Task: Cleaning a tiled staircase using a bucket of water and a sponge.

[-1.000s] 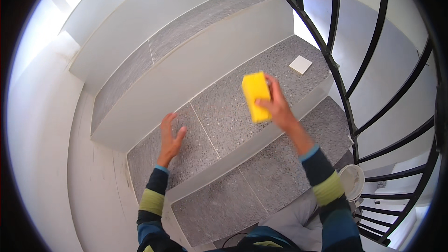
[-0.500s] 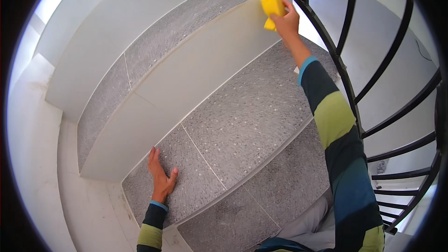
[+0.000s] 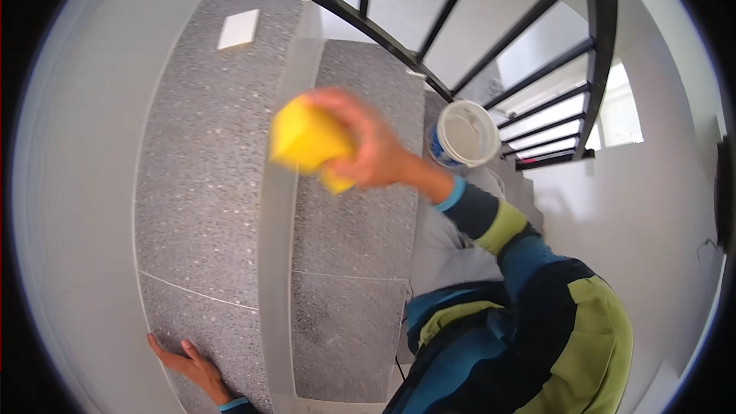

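A yellow sponge is gripped in my right hand, which is blurred by motion. It hangs above the front edge of a grey speckled stair tread. On the same tread, at the lower left, my left hand rests with its fingers spread, close against the white riser. A white bucket with blue on its side stands on a lower step to the right of my right hand.
A small white tile-like piece lies at the far end of the upper tread. The black metal railing curves along the far and right side. Another speckled step lies lower, on the right. Bright windows show beyond the railing.
My view has turned to the right, bringing the bucket into sight. My right hand has drawn the sponge away from the riser by the railing. My left hand still rests on the tread.
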`<state>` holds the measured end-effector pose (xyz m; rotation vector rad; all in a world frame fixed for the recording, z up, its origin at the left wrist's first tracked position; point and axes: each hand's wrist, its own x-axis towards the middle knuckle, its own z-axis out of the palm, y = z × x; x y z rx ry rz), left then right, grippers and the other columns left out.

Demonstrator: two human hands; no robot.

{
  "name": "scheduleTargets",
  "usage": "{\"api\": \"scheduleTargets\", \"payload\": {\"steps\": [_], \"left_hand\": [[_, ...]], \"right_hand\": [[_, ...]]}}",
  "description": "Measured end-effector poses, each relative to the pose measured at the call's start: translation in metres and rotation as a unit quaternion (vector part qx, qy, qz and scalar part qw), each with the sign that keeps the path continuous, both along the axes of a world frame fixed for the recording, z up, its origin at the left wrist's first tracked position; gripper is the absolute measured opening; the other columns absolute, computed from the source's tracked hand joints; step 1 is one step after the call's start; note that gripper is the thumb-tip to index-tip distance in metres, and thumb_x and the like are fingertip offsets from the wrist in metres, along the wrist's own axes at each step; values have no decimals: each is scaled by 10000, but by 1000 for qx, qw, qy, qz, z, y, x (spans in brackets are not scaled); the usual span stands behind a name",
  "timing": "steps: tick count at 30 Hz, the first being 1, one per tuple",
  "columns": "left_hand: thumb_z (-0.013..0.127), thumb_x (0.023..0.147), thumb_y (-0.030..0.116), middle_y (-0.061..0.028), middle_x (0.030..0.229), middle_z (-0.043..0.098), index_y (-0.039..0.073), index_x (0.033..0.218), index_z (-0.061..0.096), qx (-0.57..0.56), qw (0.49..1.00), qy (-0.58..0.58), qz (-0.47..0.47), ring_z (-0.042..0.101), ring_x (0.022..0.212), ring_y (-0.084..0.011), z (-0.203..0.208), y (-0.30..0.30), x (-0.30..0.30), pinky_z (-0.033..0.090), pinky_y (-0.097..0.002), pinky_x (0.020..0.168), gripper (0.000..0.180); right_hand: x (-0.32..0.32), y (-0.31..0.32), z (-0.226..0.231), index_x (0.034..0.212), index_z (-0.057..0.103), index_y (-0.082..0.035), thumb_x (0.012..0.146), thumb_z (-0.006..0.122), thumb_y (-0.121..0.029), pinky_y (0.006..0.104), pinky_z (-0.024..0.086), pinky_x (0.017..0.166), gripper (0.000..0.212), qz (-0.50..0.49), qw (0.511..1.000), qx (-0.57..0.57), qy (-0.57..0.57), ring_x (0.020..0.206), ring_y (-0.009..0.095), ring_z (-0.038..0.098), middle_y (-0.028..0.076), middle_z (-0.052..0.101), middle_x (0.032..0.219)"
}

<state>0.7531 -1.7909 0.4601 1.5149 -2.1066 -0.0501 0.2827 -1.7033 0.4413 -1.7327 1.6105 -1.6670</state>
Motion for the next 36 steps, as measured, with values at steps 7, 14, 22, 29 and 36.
{"api": "scheduleTargets", "payload": {"steps": [7,14,22,29,36], "left_hand": [[419,906,528,-195,1436,234,-19,1394,225,4,1000,7,-20,205,1339,-338,-8,4,4,158,-465,1099,758],[423,927,475,-200,1418,283,-32,1375,275,-5,1000,1,-22,250,1325,-330,-11,2,18,183,-444,1091,692],[406,928,494,-212,1405,299,-33,1368,287,-16,999,-34,-19,277,1309,-343,-15,-4,14,216,-443,1080,698],[418,931,455,-191,1403,311,-35,1348,306,-24,999,-20,35,285,1305,-328,-7,-2,14,234,-438,1074,654],[512,883,230,-247,1292,415,-2,1208,417,-179,948,171,-199,411,1203,-373,-38,167,-177,294,-488,1026,411]], "right_hand": [[-153,193,-79,1192,508,-1,629,701,-141,354,441,896,611,-431,873,227,20,1037,306,566,168,566,1149],[-186,235,-133,1310,412,2,705,586,-661,463,347,989,914,-352,752,530,171,1200,443,391,330,420,1240],[-217,296,-168,1251,441,70,692,725,-381,397,474,853,772,-507,691,513,44,947,312,587,238,572,1091],[-220,284,-146,1142,525,14,731,715,-248,249,516,586,523,-460,716,481,-210,672,130,606,84,624,821],[-212,262,-131,1275,384,-16,809,591,-43,287,512,620,510,-354,815,287,-356,641,151,585,98,591,855]]}}
